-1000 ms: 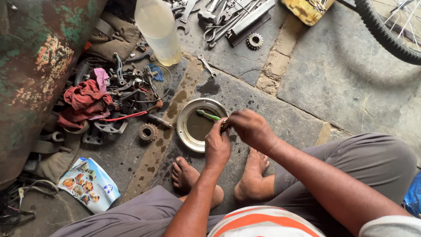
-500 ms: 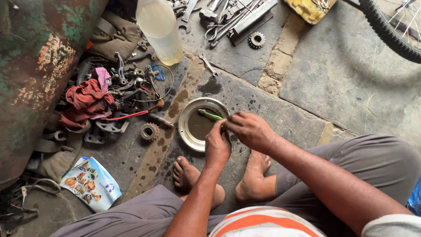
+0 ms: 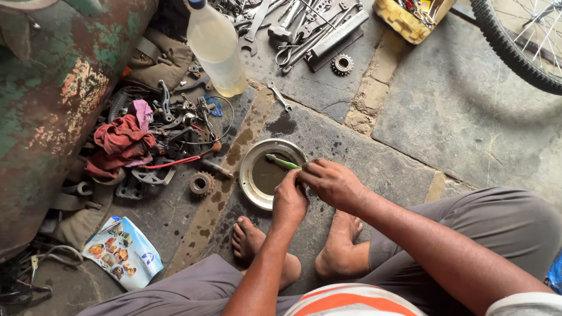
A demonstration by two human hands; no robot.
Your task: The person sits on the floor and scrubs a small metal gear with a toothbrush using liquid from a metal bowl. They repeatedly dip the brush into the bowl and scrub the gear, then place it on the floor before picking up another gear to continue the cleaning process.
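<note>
My left hand [image 3: 290,199] and my right hand [image 3: 332,182] meet at the near right rim of a round metal bowl [image 3: 250,190] that holds dark liquid. A green brush [image 3: 282,161] lies across the bowl, its handle end reaching under my right fingertips. My left fingers are curled shut against the right hand around something small that is mostly hidden. My bare feet [image 3: 252,237] rest on the stone floor just below the bowl.
A plastic bottle [image 3: 218,50] stands at the back, with spanners and a sprocket [image 3: 342,63] behind it. At left are a red rag [image 3: 123,140] on a heap of metal parts, a small sprocket [image 3: 202,183] and a rusty green drum [image 3: 52,111]. A bicycle wheel [image 3: 515,52] is at top right and a printed leaflet [image 3: 123,251] at lower left.
Both hands stay together at the bowl's rim, with only small finger shifts. The brush tip has moved slightly over the bowl.
</note>
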